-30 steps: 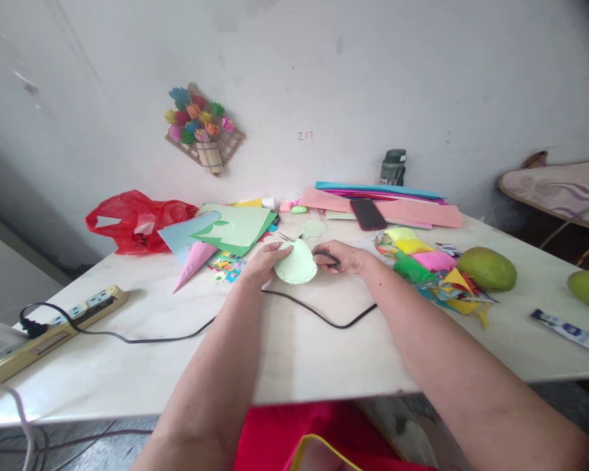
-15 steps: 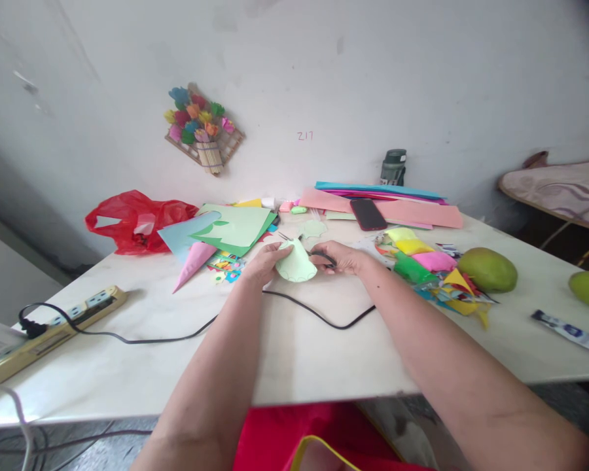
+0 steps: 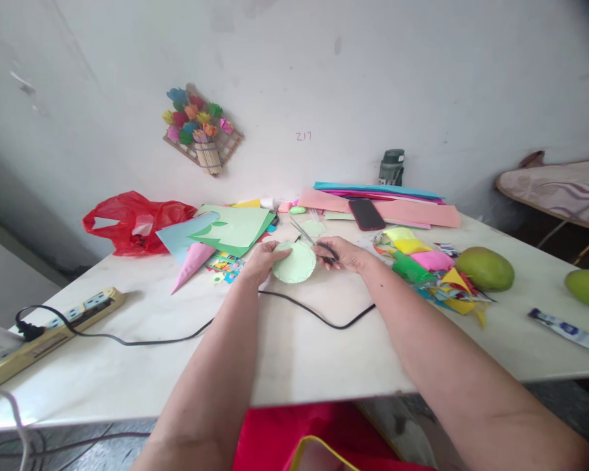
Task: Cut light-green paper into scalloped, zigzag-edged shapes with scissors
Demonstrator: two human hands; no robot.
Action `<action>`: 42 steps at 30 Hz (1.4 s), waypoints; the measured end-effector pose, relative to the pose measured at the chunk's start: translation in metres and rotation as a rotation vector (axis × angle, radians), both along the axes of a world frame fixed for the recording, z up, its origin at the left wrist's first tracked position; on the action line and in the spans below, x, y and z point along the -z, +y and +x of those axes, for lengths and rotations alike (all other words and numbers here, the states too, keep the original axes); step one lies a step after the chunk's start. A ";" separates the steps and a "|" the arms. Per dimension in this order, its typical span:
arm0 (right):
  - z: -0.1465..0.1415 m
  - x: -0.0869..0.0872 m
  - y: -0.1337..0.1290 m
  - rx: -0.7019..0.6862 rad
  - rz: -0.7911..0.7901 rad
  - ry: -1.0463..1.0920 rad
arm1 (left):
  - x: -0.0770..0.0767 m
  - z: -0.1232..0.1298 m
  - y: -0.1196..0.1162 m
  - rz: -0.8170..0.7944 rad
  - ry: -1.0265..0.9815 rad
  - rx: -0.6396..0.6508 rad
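Note:
Between my hands is a round, pale green paper piece [image 3: 294,265] with a scalloped line drawn near its edge. My left hand [image 3: 264,260] pinches it at its left side. In my right hand [image 3: 342,254] are black-handled scissors [image 3: 330,251], their blades parted and pointing up and left, just above the paper's upper right edge. Behind the blades lies another pale green paper piece [image 3: 314,227] on the table. A black cable [image 3: 324,320] runs across the table below the hands.
Left stand a red plastic bag [image 3: 137,226], green paper sheets [image 3: 233,226], a pink paper cone [image 3: 190,265] and a power strip [image 3: 86,311]. Right are a phone [image 3: 367,214], coloured packets [image 3: 415,252], paper scraps [image 3: 456,291], a green mango [image 3: 485,268] and a tube [image 3: 567,330]. A bottle [image 3: 391,167] stands behind.
The green paper has turned and now shows as a fuller, rounder face. The scissors have come away from it, with their blades now in sight and spread apart.

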State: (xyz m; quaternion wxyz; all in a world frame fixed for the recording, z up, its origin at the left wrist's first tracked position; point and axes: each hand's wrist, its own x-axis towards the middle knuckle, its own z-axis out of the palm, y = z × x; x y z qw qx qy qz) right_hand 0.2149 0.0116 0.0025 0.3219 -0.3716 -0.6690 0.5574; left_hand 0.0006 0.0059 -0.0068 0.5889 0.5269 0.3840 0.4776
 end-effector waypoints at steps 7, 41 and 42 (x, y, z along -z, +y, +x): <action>-0.003 -0.001 0.003 0.137 0.051 0.105 | -0.005 0.002 -0.005 -0.006 0.166 0.022; -0.026 -0.001 0.004 0.516 0.120 0.304 | -0.002 0.007 -0.001 -0.010 -0.155 -0.146; -0.028 -0.001 0.004 0.560 0.122 0.315 | -0.002 0.009 -0.001 -0.022 -0.229 -0.135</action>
